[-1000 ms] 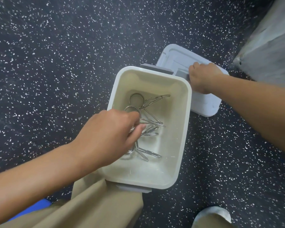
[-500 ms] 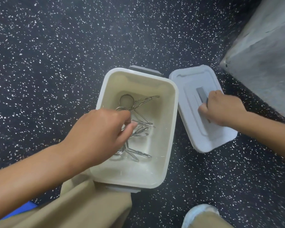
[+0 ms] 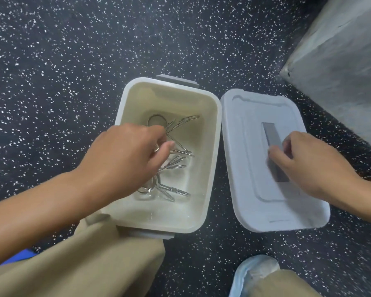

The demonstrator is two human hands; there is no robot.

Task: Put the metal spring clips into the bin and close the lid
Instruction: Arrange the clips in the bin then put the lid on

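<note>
An off-white bin (image 3: 212,159) stands open on the dark speckled floor. Several metal spring clips (image 3: 176,163) lie on its bottom. My left hand (image 3: 126,155) reaches into the bin over the clips, and its fingertips pinch one clip's ring. The pale grey lid (image 3: 244,146) lies flat on the floor just right of the bin, handle side up. My right hand (image 3: 308,166) rests on the lid, fingers curled at its grey handle bar (image 3: 271,136); whether they grip it I cannot tell.
A grey concrete block (image 3: 341,71) rises at the upper right. My tan trouser legs (image 3: 84,264) fill the bottom, touching the bin's near edge, and a light blue shoe cover (image 3: 255,273) sits at lower right. Grey latches (image 3: 178,80) project from both bin ends.
The lid has come from behind the bin's far right corner to lie flat beside it on the right. My right hand moved with it onto the handle. My left hand stays in the bin.
</note>
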